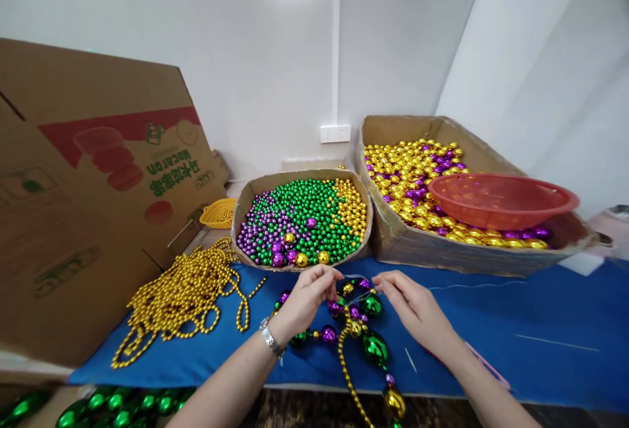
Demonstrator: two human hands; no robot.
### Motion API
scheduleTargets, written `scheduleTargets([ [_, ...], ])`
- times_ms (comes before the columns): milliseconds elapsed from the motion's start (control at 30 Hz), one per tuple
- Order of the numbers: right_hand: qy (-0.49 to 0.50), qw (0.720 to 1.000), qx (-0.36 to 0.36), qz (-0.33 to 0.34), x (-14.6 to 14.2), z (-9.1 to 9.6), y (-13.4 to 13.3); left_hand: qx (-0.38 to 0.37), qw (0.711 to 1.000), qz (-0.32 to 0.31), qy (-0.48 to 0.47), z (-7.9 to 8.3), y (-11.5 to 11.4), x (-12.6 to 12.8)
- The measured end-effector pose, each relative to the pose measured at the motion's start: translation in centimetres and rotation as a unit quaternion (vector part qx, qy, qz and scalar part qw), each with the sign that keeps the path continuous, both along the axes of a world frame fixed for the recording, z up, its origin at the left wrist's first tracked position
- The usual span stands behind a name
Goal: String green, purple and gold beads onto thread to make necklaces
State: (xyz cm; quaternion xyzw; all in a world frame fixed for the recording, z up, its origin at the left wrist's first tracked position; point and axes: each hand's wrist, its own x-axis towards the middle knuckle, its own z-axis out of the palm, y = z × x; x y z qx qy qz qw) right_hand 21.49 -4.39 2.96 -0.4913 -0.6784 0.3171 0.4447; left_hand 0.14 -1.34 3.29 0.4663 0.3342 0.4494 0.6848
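Blue cloth (515,323), white walls (275,54)

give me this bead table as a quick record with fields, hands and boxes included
left hand: pinches thin thread above bead strand
right hand: pinches same thread, beside green bead
strand: gold, green, purple beads on blue cloth
small box: green, purple, gold beads
big box: gold and purple beads, red basket on top
gold chains: heaped left of hands
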Motion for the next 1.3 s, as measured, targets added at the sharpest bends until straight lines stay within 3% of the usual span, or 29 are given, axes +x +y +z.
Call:
scheduleTargets([
  [133,-0.123,0.978,0.168,0.026,-0.9,2.2,1.4,0.041,0.995,-0.051,0.081,0.9,0.2,0.6],
  [267,-0.160,0.964,0.203,0.060,-2.8,2.4,3.6,0.081,0.986,-0.083,0.118,1.0,0.4,1.1],
  [367,-0.144,0.970,0.196,0.016,-3.1,1.8,4.2,0.074,0.987,-0.072,0.121,0.9,0.4,1.1],
  [467,-0.114,0.975,0.188,-0.035,-2.7,0.9,3.3,0.047,0.992,-0.046,0.105,0.9,0.4,0.9],
  [700,-0.034,0.997,0.065,0.022,-3.2,-0.9,0.9,0.040,0.994,-0.049,0.087,0.9,0.4,0.7],
  [1033,0.055,0.997,-0.045,0.040,-5.4,-2.6,-0.4,0.076,0.989,-0.053,0.112,1.1,0.8,0.7],
  [1300,0.035,0.999,-0.008,0.000,-6.9,-2.3,1.0,0.119,0.973,-0.077,0.185,1.5,0.3,0.8],
])
